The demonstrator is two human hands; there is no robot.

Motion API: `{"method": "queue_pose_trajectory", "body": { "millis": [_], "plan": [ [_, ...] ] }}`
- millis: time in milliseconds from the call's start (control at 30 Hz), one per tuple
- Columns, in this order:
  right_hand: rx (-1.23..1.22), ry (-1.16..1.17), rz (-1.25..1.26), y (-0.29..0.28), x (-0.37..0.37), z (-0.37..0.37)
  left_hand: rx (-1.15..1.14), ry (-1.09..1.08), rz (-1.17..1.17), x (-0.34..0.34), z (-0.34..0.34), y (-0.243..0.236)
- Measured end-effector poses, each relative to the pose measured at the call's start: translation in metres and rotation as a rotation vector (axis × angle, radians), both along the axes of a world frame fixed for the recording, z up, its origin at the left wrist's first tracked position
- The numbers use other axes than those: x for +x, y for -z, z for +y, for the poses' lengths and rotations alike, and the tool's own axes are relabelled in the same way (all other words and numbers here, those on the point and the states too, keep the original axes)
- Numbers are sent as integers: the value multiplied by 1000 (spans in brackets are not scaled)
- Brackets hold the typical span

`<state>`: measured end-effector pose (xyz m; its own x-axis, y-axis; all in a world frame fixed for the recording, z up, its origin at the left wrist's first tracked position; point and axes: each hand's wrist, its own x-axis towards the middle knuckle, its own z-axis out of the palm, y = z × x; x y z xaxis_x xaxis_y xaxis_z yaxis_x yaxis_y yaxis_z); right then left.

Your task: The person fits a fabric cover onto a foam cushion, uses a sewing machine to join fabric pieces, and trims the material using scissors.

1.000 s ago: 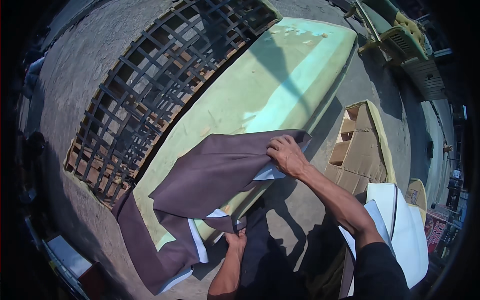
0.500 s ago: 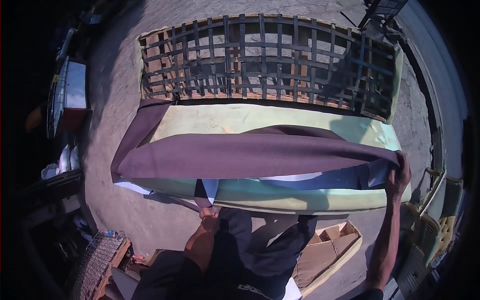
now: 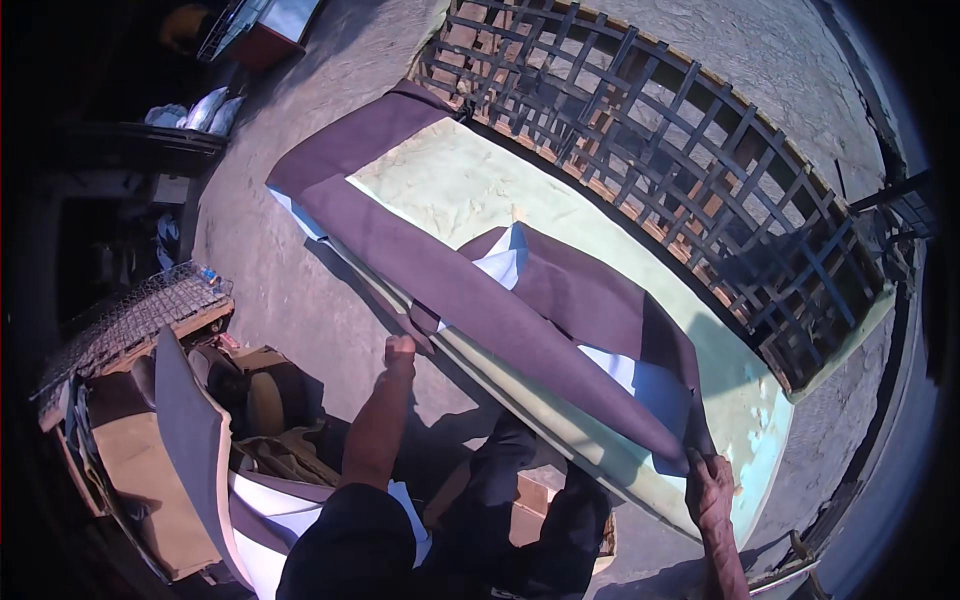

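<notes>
A long pale green foam seat lies in front of me, worn and patchy on its surface. Purple-brown upholstery fabric runs across it in a broad band and wraps its far left end. In places the fabric folds over, showing its whitish-blue backing. At the seat's near edge my left hand is closed on a narrow strip of the fabric. My right hand grips the fabric's other end, over the seat's right end; its fingertips are partly hidden.
Behind the seat lies a wooden frame with crossed dark webbing. Cardboard, a curved grey panel and a wire spring grid are piled at the lower left. White bundles rest at the upper left.
My view has turned, so the seat and frame now slant down to the right. The fabric's middle has bunched into a fold with more backing exposed. Both hands keep hold of it.
</notes>
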<state>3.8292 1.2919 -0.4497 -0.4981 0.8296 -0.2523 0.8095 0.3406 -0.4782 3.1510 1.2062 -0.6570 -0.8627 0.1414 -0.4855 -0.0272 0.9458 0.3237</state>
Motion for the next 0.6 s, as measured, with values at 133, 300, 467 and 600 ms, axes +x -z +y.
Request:
{"method": "queue_pose_trajectory", "body": {
  "millis": [133,300,467,600],
  "plan": [
    [-156,9,-77,-1,-11,-11,148,312,542,-5,45,-57],
    [-298,-54,-163,-13,-29,-24,174,520,594,-90,168,-127],
    [-916,-65,-221,13,-47,12,-156,883,647,-211,261,-119],
    [-555,277,-211,59,-132,118,-472,920,370,-211,293,-76]
  ]
}}
